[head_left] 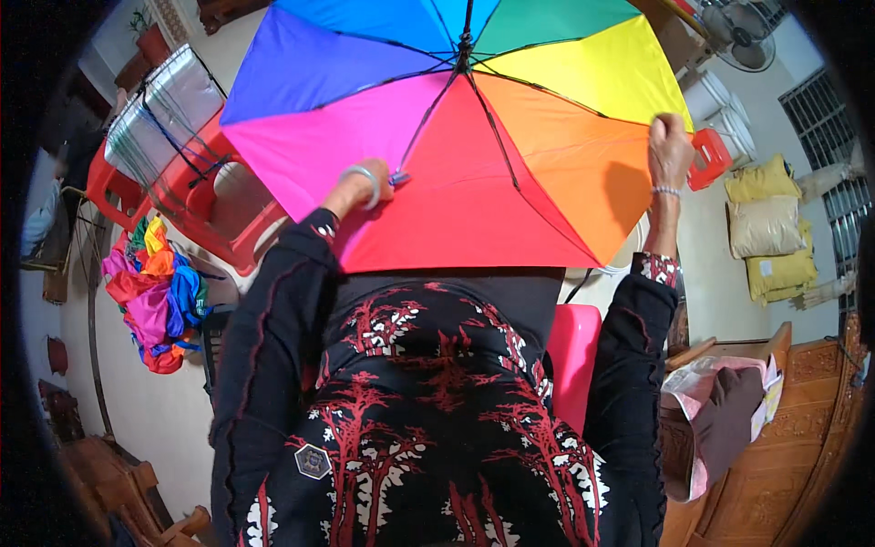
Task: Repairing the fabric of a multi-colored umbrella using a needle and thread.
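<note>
Bright cloth (pixel 157 296) and fan (pixel 740 36) flank the umbrella (pixel 456 137).

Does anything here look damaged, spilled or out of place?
Nothing looks clearly damaged or spilled. The untidiest thing is the heap of rainbow-coloured fabric at the left: it lies crumpled and bunched, whereas the umbrella at the left hand and right hand is spread open.

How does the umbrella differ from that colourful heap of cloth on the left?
The umbrella is spread open; the heap of cloth is crumpled.
The umbrella shows its dark ribs; the heap shows none.
The left hand and right hand are at the umbrella; neither touches the heap.
Both share bright colours, including pink, red, orange and blue.
</note>
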{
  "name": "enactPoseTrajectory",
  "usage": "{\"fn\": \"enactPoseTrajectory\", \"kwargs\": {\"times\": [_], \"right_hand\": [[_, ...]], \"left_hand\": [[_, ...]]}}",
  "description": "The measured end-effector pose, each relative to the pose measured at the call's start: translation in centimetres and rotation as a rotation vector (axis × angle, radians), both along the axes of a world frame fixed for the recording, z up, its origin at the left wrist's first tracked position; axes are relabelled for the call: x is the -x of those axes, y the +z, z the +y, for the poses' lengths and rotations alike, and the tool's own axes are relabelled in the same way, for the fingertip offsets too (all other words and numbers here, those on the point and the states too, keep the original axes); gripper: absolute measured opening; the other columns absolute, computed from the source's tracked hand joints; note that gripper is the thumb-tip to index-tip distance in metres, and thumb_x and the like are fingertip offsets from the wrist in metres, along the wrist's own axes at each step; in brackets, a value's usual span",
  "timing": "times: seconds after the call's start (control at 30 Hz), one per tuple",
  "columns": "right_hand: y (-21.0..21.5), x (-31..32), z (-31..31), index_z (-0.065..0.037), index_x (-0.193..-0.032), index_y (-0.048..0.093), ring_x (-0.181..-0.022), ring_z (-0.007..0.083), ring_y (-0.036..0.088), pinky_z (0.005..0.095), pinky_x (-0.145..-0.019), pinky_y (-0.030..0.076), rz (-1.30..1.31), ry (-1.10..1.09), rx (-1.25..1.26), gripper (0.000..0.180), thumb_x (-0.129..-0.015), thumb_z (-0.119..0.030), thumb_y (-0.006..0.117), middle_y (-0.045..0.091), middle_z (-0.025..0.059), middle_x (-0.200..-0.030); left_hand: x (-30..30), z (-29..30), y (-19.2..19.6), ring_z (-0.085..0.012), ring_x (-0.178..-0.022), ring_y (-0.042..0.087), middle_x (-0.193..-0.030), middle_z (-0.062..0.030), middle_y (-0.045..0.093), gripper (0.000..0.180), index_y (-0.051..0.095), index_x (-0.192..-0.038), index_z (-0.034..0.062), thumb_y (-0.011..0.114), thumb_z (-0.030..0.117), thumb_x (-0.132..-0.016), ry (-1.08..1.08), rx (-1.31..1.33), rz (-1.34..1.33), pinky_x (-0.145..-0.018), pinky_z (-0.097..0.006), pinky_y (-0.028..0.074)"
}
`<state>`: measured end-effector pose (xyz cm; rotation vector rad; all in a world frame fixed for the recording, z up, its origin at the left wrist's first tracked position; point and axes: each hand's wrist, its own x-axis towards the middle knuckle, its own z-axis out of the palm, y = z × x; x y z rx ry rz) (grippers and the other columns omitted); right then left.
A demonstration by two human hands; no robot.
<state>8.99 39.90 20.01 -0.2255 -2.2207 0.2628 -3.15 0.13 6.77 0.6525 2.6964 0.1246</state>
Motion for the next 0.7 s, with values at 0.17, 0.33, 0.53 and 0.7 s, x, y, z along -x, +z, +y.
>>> {"fn": "enactPoseTrajectory", "kwargs": {"times": [0.17,0.33,0.53,0.7], "right_hand": [[-2.8,-3.9,-1.5,-0.004,-0.086,0.057,-0.064,0.0181,0.059,0.0276,-0.059,0.046,0.21,-0.093,0.063,0.011,-0.08,-0.012,0.051,0.06,0.0103,-0.075],[-5.8,-5.6,-3.2,-0.004,-0.088,0.056,-0.066,0.0179,0.058,0.0287,-0.059,0.045,0.255,0.086,0.121,0.011,-0.08,-0.009,0.051,0.059,0.0097,-0.076],[-8.7,-5.6,-7.4,-0.002,-0.082,0.051,-0.056,0.016,0.055,0.0266,-0.051,0.043,-0.141,0.419,0.156,0.004,-0.079,-0.004,0.05,0.052,0.0084,-0.063],[-9.8,-4.5,-9.4,-0.001,-0.078,0.048,-0.049,0.0125,0.052,0.0244,-0.045,0.041,-0.271,0.569,0.268,0.002,-0.079,-0.003,0.049,0.049,0.007,-0.058]], "left_hand": [[2.4,-3.5,3.3,-0.0301,-0.077,0.061,-0.081,-0.019,0.061,0.021,0.064,-0.076,0.0019,0.062,0.015,-0.06,-0.011,0.212,0.13,-0.066,-0.037,0.049],[5.6,-7.0,5.0,-0.0303,-0.083,0.06,-0.085,-0.0176,0.061,0.021,0.062,-0.085,0.003,0.061,0.009,-0.065,0.089,0.29,0.454,-0.07,-0.039,0.05],[4.9,-6.8,4.4,-0.0293,-0.081,0.059,-0.079,-0.0182,0.061,0.018,0.061,-0.085,0.0023,0.058,0.013,-0.07,0.133,0.034,0.62,-0.067,-0.038,0.048],[-1.6,-0.3,8.8,-0.0138,-0.05,0.048,-0.055,-0.001,0.05,0.017,0.057,-0.074,0.0021,0.058,0.019,-0.075,0.325,-0.958,0.098,-0.045,-0.027,0.038]]}}
